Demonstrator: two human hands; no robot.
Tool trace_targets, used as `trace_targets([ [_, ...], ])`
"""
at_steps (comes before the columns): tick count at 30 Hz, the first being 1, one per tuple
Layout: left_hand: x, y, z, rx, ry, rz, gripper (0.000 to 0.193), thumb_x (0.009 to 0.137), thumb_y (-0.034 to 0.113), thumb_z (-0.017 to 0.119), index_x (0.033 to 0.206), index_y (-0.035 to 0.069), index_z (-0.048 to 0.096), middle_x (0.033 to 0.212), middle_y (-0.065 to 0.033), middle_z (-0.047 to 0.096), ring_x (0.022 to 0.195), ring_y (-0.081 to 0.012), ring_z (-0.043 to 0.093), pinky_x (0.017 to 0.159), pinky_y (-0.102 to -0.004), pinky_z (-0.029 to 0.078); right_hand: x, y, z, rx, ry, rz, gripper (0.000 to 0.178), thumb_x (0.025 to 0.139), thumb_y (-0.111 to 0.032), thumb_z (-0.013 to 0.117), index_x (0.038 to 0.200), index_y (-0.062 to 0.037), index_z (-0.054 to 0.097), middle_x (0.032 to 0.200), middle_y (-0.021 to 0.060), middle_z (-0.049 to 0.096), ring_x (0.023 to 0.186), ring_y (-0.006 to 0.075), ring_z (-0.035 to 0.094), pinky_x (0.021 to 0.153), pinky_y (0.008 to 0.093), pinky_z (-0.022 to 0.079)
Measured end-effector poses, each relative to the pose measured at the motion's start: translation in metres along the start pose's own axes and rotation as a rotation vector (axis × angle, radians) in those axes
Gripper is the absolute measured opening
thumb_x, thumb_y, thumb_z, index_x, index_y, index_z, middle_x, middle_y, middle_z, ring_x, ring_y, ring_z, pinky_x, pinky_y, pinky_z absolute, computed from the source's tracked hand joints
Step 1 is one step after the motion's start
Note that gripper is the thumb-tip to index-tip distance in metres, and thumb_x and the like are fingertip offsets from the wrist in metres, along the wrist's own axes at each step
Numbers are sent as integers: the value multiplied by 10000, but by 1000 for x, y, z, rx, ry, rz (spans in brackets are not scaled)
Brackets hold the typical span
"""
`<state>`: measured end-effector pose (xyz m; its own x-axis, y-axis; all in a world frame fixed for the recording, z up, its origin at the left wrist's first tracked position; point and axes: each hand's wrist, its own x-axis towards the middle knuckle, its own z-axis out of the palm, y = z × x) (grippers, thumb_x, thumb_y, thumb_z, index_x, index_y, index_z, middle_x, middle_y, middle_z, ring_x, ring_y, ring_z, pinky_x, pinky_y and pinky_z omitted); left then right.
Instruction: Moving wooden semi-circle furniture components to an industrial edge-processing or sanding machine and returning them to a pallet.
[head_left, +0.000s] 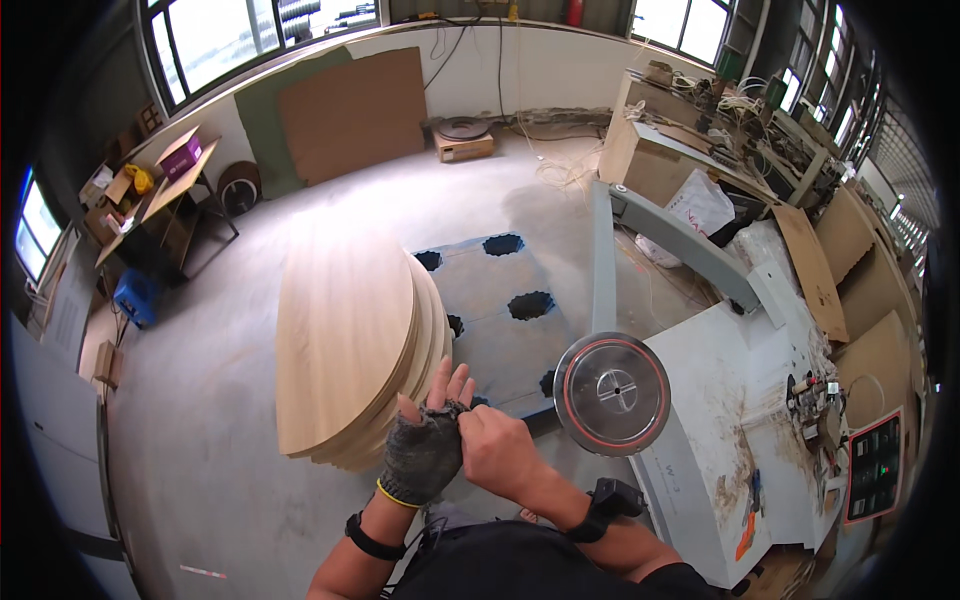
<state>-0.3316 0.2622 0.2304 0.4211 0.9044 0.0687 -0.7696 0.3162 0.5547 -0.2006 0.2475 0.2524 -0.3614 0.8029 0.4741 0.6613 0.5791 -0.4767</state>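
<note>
My left hand (428, 435) wears a dark grey fingerless work glove (412, 465) with a yellow cuff edge. Its bare fingertips point up and are spread apart. My bare right hand (498, 448) is closed on the glove's knitted edge near the left hand's fingers. Just beyond the left hand stands a stack of rounded, light wood-grain boards (350, 340). The stack covers the left part of a blue platform (490, 290) with ragged dark holes. To the right of my hands is a round metal disc (612, 393) with a red ring, on a grey machine arm (604, 260).
The white machine body (720, 450) fills the right side, with a control panel (874, 466) and an orange-handled tool (746, 535). A cluttered bench (690, 150) stands far right. At left are a table (180, 185) and a blue stool (136, 297). Brown sheet material (355, 115) leans on the back wall.
</note>
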Motion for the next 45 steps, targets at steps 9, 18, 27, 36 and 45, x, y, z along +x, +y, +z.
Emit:
trace_targets([
  [9, -12, -1, 41, -26, -12, -76, 963, 790, 789, 393, 1521, 243, 85, 1573, -65, 102, 1439, -220, 116, 1150, -479, 121, 2, 47, -35, 156, 228, 371, 38, 789, 31, 545, 803, -5, 544, 778, 143, 579, 708, 337, 579, 640, 416, 486],
  [18, 1, 13, 27, -177, 4, -70, 966, 805, 778, 386, 1520, 195, 99, 1569, -88, 110, 1442, -288, 103, 1157, -487, 123, 1, 0, -40, 340, 84, 101, 134, 807, -59, 686, 935, -24, 665, 811, 106, 626, 680, 275, 615, 619, 342, 494],
  [27, 1, 5, 19, -39, -5, -91, 958, 818, 771, 366, 1520, 182, 89, 1567, -111, 109, 1446, -281, 90, 1166, -457, 100, 2, -4, -27, -33, 14, -68, 75, 741, -22, 597, 804, -12, 558, 714, 120, 535, 653, 279, 577, 580, 374, 480],
  [36, -4, 3, 21, -96, 14, -162, 950, 818, 757, 398, 1520, 199, 86, 1563, -91, 141, 1437, -281, 126, 1152, -499, 128, -5, 14, -3, -205, 91, 49, 156, 666, -65, 602, 767, -30, 488, 739, 132, 510, 692, 291, 569, 607, 369, 489],
  [45, -11, 13, 26, -151, 7, -241, 1020, 743, 810, 444, 1519, 240, 107, 1557, -61, 155, 1434, -268, 140, 1129, -558, 157, -6, 4, -52, 281, 130, 65, 227, 742, 27, 673, 962, -17, 636, 952, 116, 624, 817, 294, 616, 671, 354, 518],
])
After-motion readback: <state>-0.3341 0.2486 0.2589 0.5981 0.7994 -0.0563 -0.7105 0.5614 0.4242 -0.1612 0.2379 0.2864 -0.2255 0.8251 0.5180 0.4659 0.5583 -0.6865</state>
